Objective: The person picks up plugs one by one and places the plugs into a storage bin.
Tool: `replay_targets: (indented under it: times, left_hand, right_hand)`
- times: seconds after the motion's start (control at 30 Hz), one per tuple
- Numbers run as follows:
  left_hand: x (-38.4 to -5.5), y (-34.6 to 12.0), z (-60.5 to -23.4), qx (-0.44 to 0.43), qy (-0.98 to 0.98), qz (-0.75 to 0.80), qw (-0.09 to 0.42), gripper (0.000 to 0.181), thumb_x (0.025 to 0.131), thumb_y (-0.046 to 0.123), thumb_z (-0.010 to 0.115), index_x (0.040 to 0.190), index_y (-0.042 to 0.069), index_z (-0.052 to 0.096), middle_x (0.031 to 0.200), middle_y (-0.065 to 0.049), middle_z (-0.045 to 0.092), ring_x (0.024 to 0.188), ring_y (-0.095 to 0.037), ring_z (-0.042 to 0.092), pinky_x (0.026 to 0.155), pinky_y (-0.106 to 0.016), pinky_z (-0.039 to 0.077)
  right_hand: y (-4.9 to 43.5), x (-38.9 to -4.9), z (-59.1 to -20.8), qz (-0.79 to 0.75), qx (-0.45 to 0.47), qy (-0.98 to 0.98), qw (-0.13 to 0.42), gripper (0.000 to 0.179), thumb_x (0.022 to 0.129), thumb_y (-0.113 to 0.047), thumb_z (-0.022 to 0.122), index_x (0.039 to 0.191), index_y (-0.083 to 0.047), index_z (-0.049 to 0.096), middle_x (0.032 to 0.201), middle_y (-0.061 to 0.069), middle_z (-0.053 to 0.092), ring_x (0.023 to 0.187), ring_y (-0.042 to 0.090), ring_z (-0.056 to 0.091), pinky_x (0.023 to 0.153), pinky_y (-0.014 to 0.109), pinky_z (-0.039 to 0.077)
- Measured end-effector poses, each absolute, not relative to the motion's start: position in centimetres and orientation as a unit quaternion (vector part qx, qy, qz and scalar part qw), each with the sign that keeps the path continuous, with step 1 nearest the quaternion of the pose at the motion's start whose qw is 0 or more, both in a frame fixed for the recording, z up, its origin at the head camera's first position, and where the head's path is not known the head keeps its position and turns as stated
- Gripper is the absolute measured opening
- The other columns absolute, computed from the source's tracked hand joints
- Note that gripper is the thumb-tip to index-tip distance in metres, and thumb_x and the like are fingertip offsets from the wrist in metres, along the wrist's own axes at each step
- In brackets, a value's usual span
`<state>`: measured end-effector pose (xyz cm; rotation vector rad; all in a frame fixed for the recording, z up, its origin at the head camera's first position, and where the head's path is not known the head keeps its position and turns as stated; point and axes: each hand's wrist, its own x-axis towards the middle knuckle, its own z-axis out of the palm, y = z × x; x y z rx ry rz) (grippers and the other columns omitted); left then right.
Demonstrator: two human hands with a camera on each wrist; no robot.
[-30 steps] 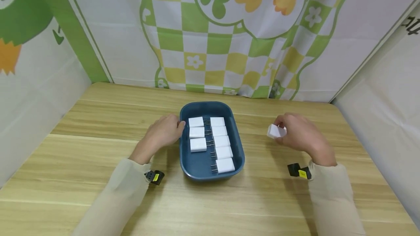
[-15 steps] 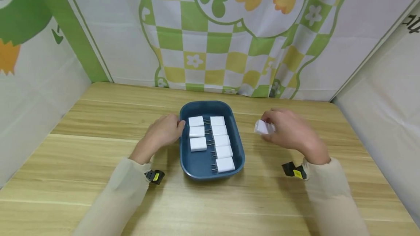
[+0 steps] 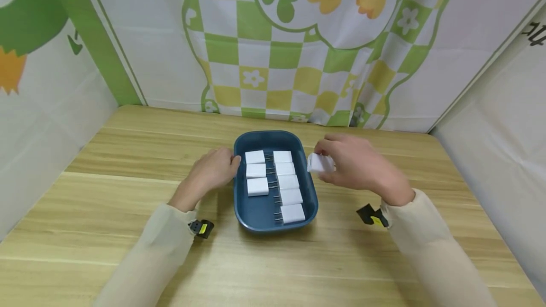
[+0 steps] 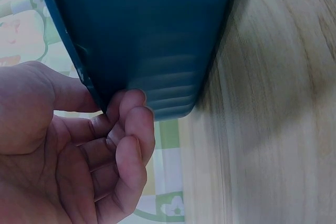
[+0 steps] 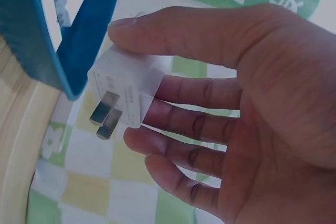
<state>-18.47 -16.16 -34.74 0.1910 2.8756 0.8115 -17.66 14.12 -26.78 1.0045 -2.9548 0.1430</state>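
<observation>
A dark blue bin (image 3: 256, 217) stands on the wooden table. Inside it white charger plugs lie in two columns: several on the right (image 3: 291, 197), three on the left (image 3: 258, 187), their prongs pointing toward each other. My left hand (image 3: 213, 169) grips the bin's left rim; in the left wrist view its thumb is over the rim (image 4: 73, 59) and its fingers curl against the outer wall. My right hand (image 3: 358, 162) pinches another charger plug (image 3: 320, 163) between thumb and fingers at the bin's right rim. Its two metal prongs (image 5: 105, 108) show in the right wrist view.
The wooden table (image 3: 341, 264) extends around the bin. Behind it hangs a green, yellow and white checked curtain (image 3: 281, 60), with pale cloth walls at both sides. A small black device with a yellow label (image 3: 200, 229) sits on each wrist.
My right hand has moved left with the charger plug, from well right of the bin up to its right rim. My left hand and the plugs in the bin have stayed put.
</observation>
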Motion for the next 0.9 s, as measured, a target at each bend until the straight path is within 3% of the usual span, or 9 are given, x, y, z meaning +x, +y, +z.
replay_targets:
  times: [0.37, 0.9]
  left_hand:
    - [-18.7, -16.2, -34.8, 0.066, 0.96, 0.263, 0.063, 0.042, 0.107, 0.024, 0.045, 0.067, 0.011, 0.053, 0.06, -0.002, 0.049, 0.05, -0.017, 0.046, 0.047, -0.028, 0.035]
    - [-18.6, -16.3, -34.8, 0.064, 0.958, 0.27, 0.071, 0.042, 0.107, 0.023, 0.044, 0.068, 0.01, 0.054, 0.06, -0.003, 0.05, 0.05, -0.017, 0.047, 0.047, -0.027, 0.034]
  right_hand:
    - [10.8, -17.8, -26.3, 0.014, 0.386, -0.922, -0.013, 0.04, 0.083, -0.027, 0.084, 0.116, -0.01, 0.069, 0.11, 0.003, 0.065, 0.091, 0.02, 0.061, 0.081, 0.041, 0.051]
    - [7.2, -18.5, -27.7, -0.025, 0.411, -0.907, -0.086, 0.044, 0.086, -0.031, 0.081, 0.123, -0.012, 0.067, 0.112, 0.003, 0.062, 0.09, 0.019, 0.057, 0.076, 0.036, 0.051]
